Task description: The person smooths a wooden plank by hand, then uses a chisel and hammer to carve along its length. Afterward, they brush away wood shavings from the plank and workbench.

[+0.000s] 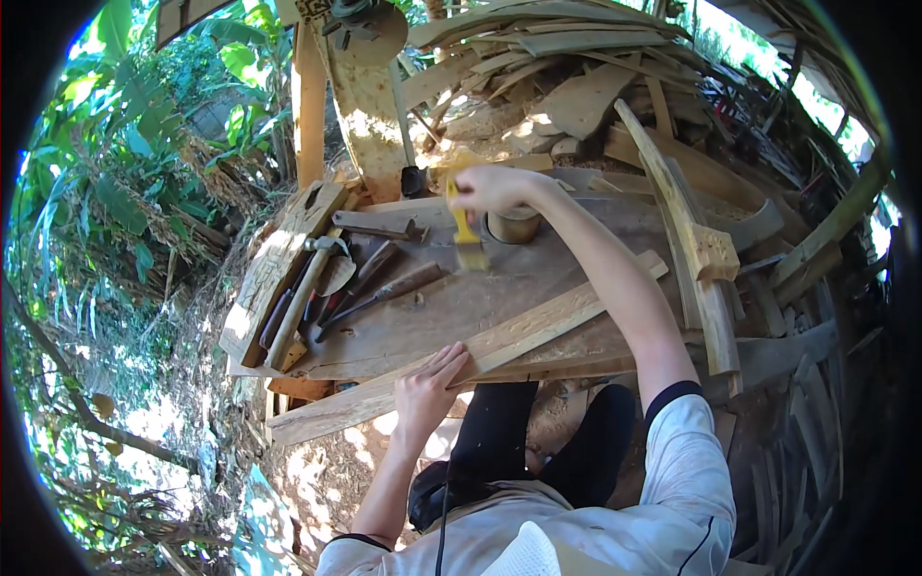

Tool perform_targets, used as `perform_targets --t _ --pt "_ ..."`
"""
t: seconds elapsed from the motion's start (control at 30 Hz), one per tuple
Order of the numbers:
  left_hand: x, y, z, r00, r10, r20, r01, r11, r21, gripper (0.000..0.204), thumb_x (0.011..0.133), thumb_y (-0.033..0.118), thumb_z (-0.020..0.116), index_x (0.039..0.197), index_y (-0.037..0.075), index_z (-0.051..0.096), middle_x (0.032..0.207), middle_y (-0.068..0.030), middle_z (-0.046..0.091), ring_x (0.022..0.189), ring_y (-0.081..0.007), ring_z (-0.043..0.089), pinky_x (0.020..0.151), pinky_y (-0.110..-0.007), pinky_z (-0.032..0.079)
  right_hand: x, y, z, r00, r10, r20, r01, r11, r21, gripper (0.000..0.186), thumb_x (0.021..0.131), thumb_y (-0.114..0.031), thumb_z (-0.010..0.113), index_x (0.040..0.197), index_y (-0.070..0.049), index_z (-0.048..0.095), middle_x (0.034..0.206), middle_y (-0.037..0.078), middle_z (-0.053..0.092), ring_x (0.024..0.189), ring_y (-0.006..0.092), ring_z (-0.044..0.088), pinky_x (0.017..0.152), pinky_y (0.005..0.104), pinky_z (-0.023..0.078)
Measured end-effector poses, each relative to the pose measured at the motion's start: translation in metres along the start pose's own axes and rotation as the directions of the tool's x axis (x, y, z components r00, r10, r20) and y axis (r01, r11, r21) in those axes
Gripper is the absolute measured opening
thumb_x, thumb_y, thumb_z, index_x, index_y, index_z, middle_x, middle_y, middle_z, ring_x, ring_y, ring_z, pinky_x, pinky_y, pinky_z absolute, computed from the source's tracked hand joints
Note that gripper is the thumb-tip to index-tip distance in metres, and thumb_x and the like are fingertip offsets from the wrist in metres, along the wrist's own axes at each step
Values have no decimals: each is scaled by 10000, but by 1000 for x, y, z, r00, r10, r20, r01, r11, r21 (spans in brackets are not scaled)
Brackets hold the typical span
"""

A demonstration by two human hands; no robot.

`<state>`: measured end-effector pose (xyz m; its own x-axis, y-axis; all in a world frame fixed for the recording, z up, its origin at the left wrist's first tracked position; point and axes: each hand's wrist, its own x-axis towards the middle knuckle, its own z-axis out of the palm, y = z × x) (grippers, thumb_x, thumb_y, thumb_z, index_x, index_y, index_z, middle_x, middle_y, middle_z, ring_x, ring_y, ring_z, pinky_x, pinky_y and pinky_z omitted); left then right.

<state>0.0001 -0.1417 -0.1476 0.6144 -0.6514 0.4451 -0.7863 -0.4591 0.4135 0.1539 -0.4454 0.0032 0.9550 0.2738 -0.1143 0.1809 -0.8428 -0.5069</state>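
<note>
My right hand (488, 190) is closed round the yellow handle of a paintbrush (465, 230), with its bristles pointing down over the worktable (538, 278). Just right of the brush stands a round, tan-coloured pot (516, 225); my wrist passes above it. A long wooden board (528, 331) lies slantwise across the table's near side, its left end jutting past the edge. My left hand (427, 392) grips this board near its middle, fingers laid over the top; the thumb is hidden.
Left on the table lie a hammer (327, 248), a wooden-handled chisel (384, 296) and several other tools, beside a thick wood block (274, 278). A long curved timber (691, 240) leans at the right. Stacked planks (567, 43) rise behind.
</note>
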Motion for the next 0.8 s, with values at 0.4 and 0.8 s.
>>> perform_targets --t 0.4,0.8 --pt "10 19 6 1000 21 -5 -21 998 -61 451 690 102 839 1133 133 762 1245 -23 713 1163 -192 679 918 -321 585 -7 36 3 960 -115 -253 -25 870 -492 343 1004 -333 568 1057 -4 645 912 161 723 884 344 685 831 448 504" --pt "6 14 7 1000 11 -19 -12 998 -58 474 674 59 832 1138 124 758 1255 -37 707 1166 -211 677 942 -334 574 30 24 20 865 122 -488 -141 990 -2 375 1023 -361 529 1128 -14 625 1035 218 714 981 386 691 900 492 512"
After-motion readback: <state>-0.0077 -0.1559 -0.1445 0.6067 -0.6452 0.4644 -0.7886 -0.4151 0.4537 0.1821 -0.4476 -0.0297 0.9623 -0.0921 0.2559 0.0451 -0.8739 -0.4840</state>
